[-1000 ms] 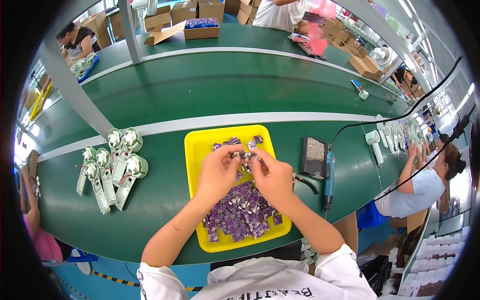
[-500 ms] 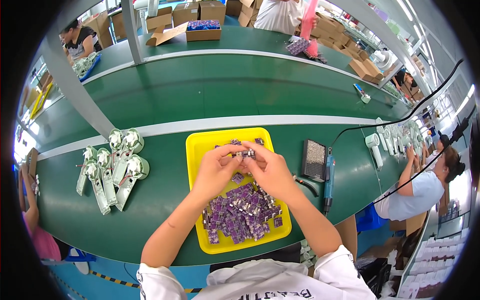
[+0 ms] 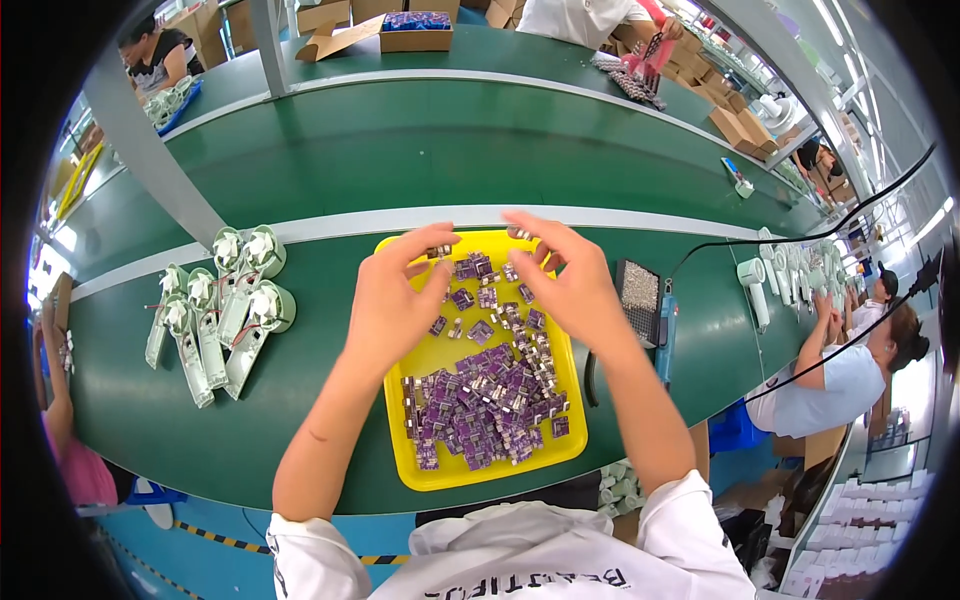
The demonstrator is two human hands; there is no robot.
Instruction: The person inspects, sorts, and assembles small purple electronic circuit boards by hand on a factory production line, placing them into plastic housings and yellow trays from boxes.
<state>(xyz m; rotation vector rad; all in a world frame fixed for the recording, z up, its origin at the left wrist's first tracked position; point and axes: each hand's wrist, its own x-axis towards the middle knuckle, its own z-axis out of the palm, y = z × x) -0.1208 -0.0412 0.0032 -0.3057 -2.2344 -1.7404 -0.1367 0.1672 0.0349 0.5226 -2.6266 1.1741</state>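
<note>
Green bench, yellow tray, pale-green casings

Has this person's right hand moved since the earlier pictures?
Yes: the right hand has moved forward, closer to the white rail beyond the yellow tray.

The single head view looks from the wearer's own head, down and forward through a wide fisheye lens. The left hand, right hand and yellow tray sit close, near the middle. The white shirt fills the bottom; the cardboard box lies far off above. The green table bends toward the rim.
</note>
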